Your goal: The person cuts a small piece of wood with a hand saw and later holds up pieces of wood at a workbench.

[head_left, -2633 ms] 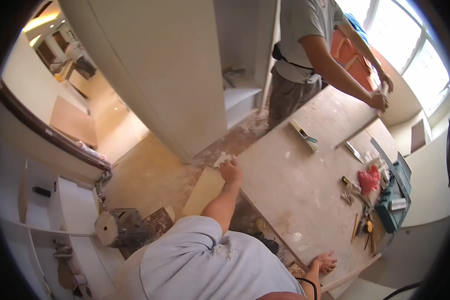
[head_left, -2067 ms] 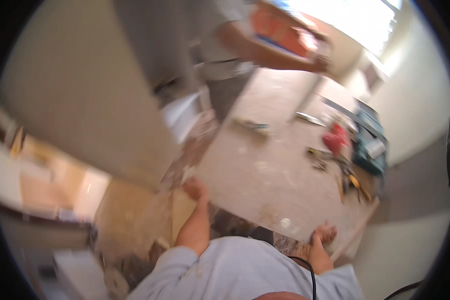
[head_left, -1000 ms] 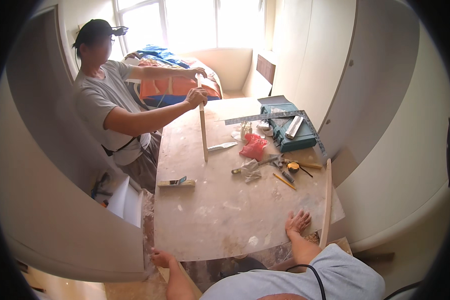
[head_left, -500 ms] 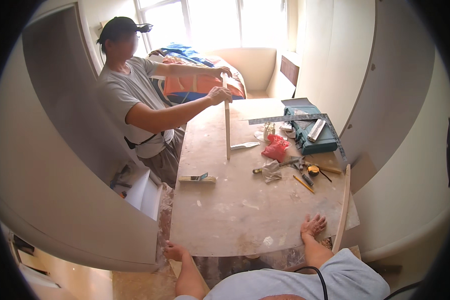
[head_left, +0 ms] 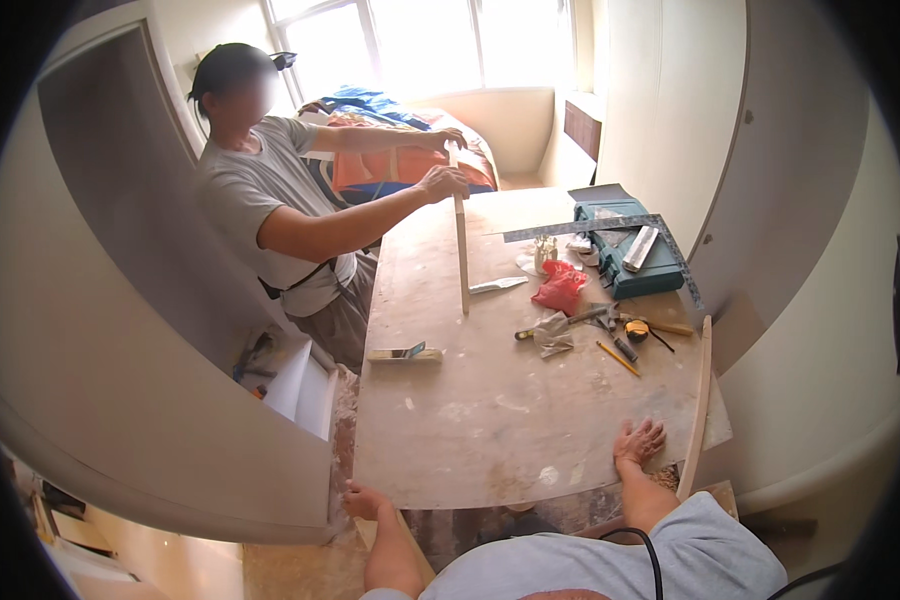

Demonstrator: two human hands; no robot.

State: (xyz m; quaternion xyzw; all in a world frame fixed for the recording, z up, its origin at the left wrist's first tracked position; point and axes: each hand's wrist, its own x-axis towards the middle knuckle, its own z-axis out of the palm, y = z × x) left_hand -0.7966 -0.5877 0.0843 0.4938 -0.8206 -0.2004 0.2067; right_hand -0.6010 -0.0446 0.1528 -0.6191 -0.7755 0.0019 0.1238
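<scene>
My right hand [head_left: 640, 443] lies flat with spread fingers on the near right part of a large wooden board [head_left: 470, 430], which is smudged with pale patches. Beside it, a long narrow wood strip [head_left: 698, 410] runs along the board's right edge. My left hand [head_left: 368, 502] is at the board's near left corner with curled fingers; what they grip, if anything, is hidden. Across the board, another person [head_left: 300, 200] holds a slim wood strip [head_left: 462, 250] upright in both hands, its lower end at the board. A hand plane or sanding block [head_left: 405, 355] lies near the left edge.
On the board's right half are a red plastic bag [head_left: 560, 288], a teal tool case [head_left: 630, 265] under a metal square [head_left: 685, 270], a tape measure [head_left: 637, 330], a yellow pencil [head_left: 618, 358] and a hammer-like tool [head_left: 660, 326]. White panels [head_left: 170, 400] close in on both sides.
The whole view has shifted slightly, so the board and things appear a little farther right. My hands and the other person's hold on the strip look the same.
</scene>
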